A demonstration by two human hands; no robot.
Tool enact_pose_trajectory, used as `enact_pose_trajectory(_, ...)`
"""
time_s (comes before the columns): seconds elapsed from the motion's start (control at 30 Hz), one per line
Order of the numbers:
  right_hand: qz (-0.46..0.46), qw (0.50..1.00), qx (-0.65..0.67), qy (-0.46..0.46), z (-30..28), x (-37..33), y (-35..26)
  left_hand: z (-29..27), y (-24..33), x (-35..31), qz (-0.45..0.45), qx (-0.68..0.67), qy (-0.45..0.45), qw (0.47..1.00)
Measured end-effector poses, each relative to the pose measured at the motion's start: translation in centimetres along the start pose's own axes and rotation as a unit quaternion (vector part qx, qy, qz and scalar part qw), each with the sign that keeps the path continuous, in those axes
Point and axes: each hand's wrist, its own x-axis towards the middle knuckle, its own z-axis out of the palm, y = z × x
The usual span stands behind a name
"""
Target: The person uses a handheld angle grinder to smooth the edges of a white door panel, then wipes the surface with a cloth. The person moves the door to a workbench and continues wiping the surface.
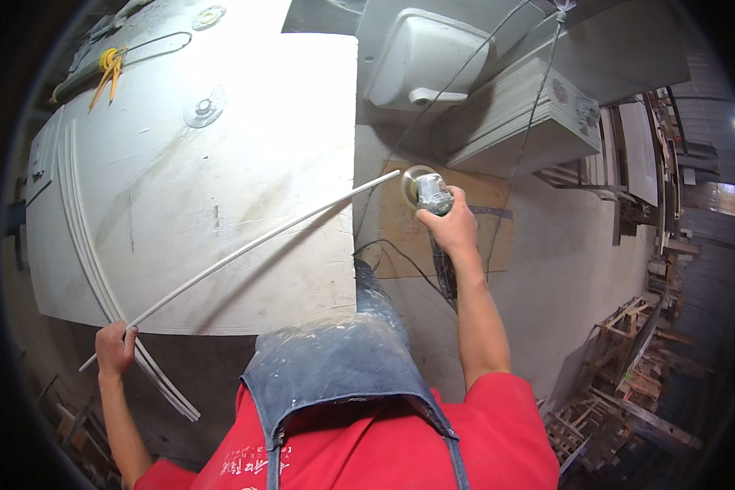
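My left hand (116,349) is closed round a long thin white strip (257,242) near its lower left end. The strip slants up to the right across the white tabletop (278,122), and its far end sticks out past the table's right edge. Just beyond that end, my right hand (456,222) grips an angle grinder (434,196) by its body. The grinder's round disc (416,184) is beside the strip's tip; whether they touch I cannot tell. A black cord (400,251) runs near the grinder.
Several more white strips (82,220) lie along the table's left side. A clear disc (204,106) and scissors with yellow handles (110,65) rest farther back. Stacked pale slabs (523,114), a white basin (429,61), cardboard (465,245) and scrap wood (629,359) stand on the right.
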Motion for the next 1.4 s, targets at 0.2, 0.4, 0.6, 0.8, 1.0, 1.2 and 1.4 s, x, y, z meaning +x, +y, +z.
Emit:
enact_pose_trajectory(0.2, -0.024, 0.995, 0.055, -0.076, 0.2, -5.9, -4.1, -2.3, 2.5, 0.5, -0.014, 0.011, -0.019, 1.0)
enact_pose_trajectory(0.4, -0.233, 0.939, -0.003, -0.251, 3.3, -10.9, -10.8, -2.7, 4.0, 0.7, -0.012, 0.024, -0.015, 1.0)
enact_pose_trajectory(0.6, -0.243, 0.945, 0.01, -0.22, 3.9, -10.3, -10.3, -2.6, 3.8, 0.5, -0.017, 0.024, -0.022, 0.999)
enact_pose_trajectory(0.8, -0.156, 0.975, -0.012, -0.159, 2.0, -6.2, -7.1, -1.4, 2.7, 0.3, -0.013, 0.019, -0.022, 0.999)
enact_pose_trajectory(1.0, -0.091, 0.991, -0.008, -0.1, 0.7, -2.3, -3.9, -0.8, 2.0, 0.4, -0.006, 0.019, -0.012, 1.0)
enact_pose_trajectory(1.2, -0.072, 0.996, -0.023, -0.047, -0.1, 1.0, -1.2, -1.0, 2.3, 0.8, -0.007, 0.013, -0.011, 1.0)
enact_pose_trajectory(1.4, 0.003, 1.0, -0.004, 0.021, -0.2, 2.6, 0.0, -0.8, 2.5, 0.5, -0.009, 0.018, -0.019, 1.0)
